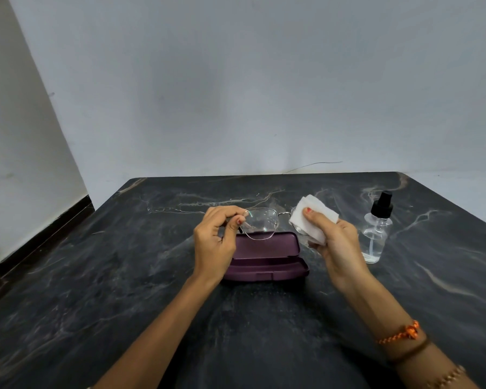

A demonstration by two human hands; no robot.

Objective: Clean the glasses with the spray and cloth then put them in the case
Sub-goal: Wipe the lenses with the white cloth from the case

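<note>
Both hands are busy just above the open purple hard-shell case (pixel 264 255): your left hand (pixel 218 237) pinches the thin metal-framed glasses (pixel 260 223) while your right hand (pixel 334 242) clamps the folded white cloth (pixel 312 217) over one lens, so you seem mid-wipe; next, polish the bare lens.

Head-worn view, forward and down over the dark table (pixel 101 276).

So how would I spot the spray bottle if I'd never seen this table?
Start at the dark marble-patterned table and look right of the right hand. The spray bottle stands there upright and alone, the only clear container, with a black pump top.
</note>
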